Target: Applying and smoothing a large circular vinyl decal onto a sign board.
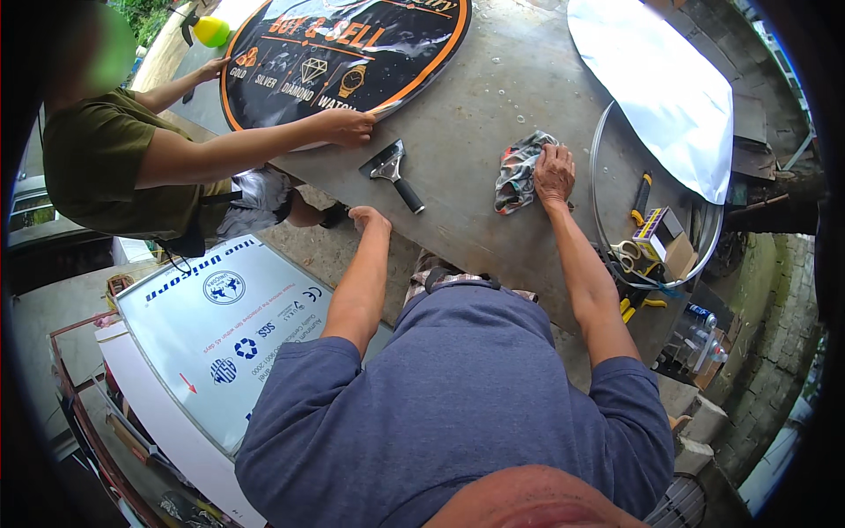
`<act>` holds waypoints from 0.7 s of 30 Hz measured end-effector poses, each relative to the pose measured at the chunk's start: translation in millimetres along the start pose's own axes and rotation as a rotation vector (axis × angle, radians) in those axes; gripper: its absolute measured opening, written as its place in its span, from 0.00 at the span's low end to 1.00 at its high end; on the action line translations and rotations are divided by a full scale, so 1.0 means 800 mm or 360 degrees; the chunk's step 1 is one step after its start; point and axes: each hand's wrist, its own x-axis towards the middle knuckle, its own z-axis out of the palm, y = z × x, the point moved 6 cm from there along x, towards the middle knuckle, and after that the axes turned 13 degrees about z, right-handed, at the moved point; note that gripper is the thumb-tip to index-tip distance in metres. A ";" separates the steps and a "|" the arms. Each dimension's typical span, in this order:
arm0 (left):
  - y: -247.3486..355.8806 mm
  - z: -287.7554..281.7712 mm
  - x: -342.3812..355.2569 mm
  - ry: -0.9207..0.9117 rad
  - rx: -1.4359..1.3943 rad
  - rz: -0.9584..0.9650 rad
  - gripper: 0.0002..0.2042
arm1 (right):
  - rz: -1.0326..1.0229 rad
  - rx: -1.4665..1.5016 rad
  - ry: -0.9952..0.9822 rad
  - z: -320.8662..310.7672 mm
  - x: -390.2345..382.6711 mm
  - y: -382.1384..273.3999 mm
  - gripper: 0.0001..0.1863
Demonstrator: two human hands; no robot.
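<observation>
Where the right hand (554,172) reaches forward over the grey table (475,114), a crumpled, multicoloured patterned cloth (518,176) lies on the surface beneath its fingers. That hand rests on the right side of the cloth, fingers bent; whether they grip the fabric or only press it, I cannot tell. The left hand (371,219) is at the table's near edge, fingers curled and partly hidden, so I cannot tell whether it grips anything.

Near the left hand lies a squeegee (407,192) with a black handle and a wide blade. Small clear drops dot the table beyond the cloth. To the right, a thin metal hoop (595,176) lies near a yellow-and-black cutter (642,195), scissors (628,253) and a small open box (678,251). Farther back is a large white sheet (660,97) with a curved edge.

At the far left, a co-worker (114,167) in an olive shirt has both hands on a round-edged black sign (308,92) bordered in orange. A yellow spray bottle (211,33) stands behind it.
</observation>
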 end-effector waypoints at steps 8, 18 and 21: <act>0.083 -0.035 -0.120 0.0051 -0.0017 -0.0226 0.32 | 0.0052 -0.0062 -0.0016 0.006 -0.003 0.024 0.07; 0.087 -0.038 -0.115 0.0108 -0.0323 -0.0164 0.31 | 0.0063 -0.0043 -0.0009 0.001 -0.001 0.019 0.06; 0.055 -0.052 -0.069 0.0237 -0.0112 0.0018 0.31 | 0.0002 0.0015 -0.0045 0.004 -0.003 -0.010 0.07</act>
